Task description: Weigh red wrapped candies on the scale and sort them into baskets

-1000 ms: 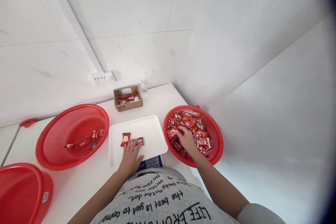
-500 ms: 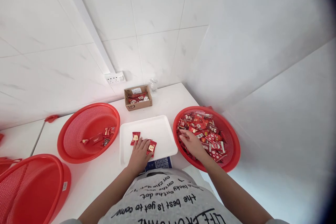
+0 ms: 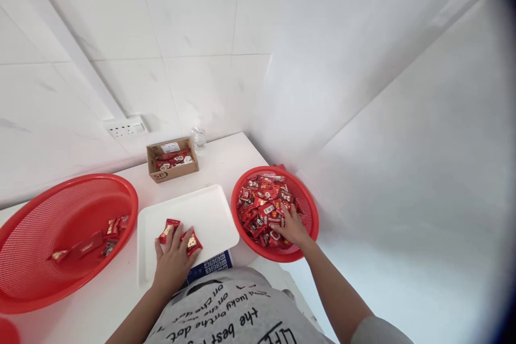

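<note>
My left hand (image 3: 174,259) rests on the white tray (image 3: 209,204) with its fingers spread, touching two red wrapped candies. One candy (image 3: 168,230) lies at the fingertips on the left, and the other candy (image 3: 194,242) shows beside the fingers on the right. My right hand (image 3: 291,227) reaches into the right red basket (image 3: 313,216), fingers apart on a heap of red candy packets (image 3: 262,205). Nothing shows in its grip. Under the tray's near edge a blue scale keypad (image 3: 214,263) is partly visible.
A cardboard box (image 3: 174,173) of red packets stands behind the tray, beside a clear plastic cup (image 3: 199,140). To the left is a large red basket (image 3: 32,226) with a few packets in it. A power socket (image 3: 126,127) is fixed to the tiled wall.
The view has swung to the right. My right hand has moved deeper over the heap, toward the basket's right side, with its fingers spreading. My left hand stays on the tray by the candies.
</note>
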A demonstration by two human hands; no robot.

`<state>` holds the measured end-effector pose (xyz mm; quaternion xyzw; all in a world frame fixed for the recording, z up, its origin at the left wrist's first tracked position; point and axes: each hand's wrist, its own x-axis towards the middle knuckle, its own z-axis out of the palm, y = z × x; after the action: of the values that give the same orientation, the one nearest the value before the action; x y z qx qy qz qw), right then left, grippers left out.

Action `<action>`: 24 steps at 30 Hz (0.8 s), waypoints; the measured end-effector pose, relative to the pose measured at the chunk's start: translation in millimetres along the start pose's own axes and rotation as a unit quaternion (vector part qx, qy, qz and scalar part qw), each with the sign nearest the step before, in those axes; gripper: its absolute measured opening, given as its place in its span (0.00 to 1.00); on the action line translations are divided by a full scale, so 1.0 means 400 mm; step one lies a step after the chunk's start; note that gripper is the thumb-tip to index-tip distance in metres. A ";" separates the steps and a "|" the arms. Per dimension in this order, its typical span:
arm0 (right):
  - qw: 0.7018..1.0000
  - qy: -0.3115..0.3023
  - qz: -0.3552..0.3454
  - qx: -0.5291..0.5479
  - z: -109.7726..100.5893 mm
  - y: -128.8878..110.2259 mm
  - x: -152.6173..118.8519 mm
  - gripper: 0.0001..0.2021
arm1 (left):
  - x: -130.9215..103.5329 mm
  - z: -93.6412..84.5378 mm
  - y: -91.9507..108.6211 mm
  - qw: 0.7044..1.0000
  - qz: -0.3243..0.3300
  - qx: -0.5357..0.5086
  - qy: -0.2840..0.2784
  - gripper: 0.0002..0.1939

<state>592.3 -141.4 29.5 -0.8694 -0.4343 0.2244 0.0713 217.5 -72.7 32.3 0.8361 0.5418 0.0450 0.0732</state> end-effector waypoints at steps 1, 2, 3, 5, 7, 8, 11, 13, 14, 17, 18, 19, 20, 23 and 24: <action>1.000 0.015 -0.006 0.009 0.000 0.001 0.000 0.40 | 0.006 -0.001 0.004 1.000 -0.014 0.002 0.007 0.27; 0.999 0.034 -0.017 0.023 -0.002 0.003 0.001 0.35 | 0.012 -0.003 0.008 1.000 -0.022 0.002 0.012 0.27; 0.997 0.054 -0.029 0.045 -0.007 0.004 0.003 0.30 | 0.017 -0.005 0.011 1.000 -0.026 0.003 0.013 0.28; 0.989 0.083 -0.045 0.113 -0.024 0.008 0.009 0.23 | 0.022 -0.009 0.016 1.000 -0.022 0.008 0.011 0.29; 0.973 0.102 -0.024 0.206 -0.046 0.011 0.018 0.20 | 0.022 -0.012 0.017 1.000 -0.015 0.015 0.008 0.28; 0.959 0.111 -0.004 0.261 -0.058 0.010 0.022 0.20 | 0.021 -0.013 0.017 1.000 -0.014 0.017 0.006 0.28; 0.900 0.102 0.049 0.420 -0.090 -0.003 0.030 0.21 | 0.017 -0.018 0.015 1.000 -0.014 0.015 -0.003 0.27; 0.867 0.070 0.046 0.490 -0.109 -0.018 0.029 0.24 | 0.015 -0.020 0.012 1.000 -0.013 0.011 -0.006 0.27; 0.859 0.055 0.034 0.508 -0.117 -0.025 0.026 0.27 | 0.015 -0.020 0.010 1.000 -0.013 0.008 -0.005 0.27; 0.876 0.028 0.002 0.481 -0.132 -0.032 0.010 0.37 | 0.011 -0.016 0.003 1.000 -0.010 0.000 -0.001 0.27; 0.896 0.022 -0.005 0.444 -0.130 -0.027 0.002 0.39 | 0.009 -0.014 0.001 1.000 -0.008 -0.002 0.001 0.28; 0.918 0.014 -0.013 0.395 -0.125 -0.020 -0.008 0.42 | 0.006 -0.012 -0.001 1.000 -0.007 -0.006 0.004 0.28; 0.941 0.004 -0.023 0.338 -0.115 -0.011 -0.019 0.44 | 0.003 -0.010 -0.002 1.000 -0.006 -0.009 0.007 0.29; 0.986 -0.049 -0.039 0.156 -0.065 0.016 -0.052 0.51 | -0.004 -0.005 -0.006 1.000 -0.006 -0.020 0.009 0.30; 0.992 -0.070 -0.031 0.103 -0.044 0.021 -0.061 0.53 | -0.005 -0.004 -0.006 1.000 -0.006 -0.021 0.007 0.30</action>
<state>593.8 -164.4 50.5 -0.8256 -0.4396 0.3261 0.1373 214.1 -73.6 33.5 0.8308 0.5461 0.0624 0.0873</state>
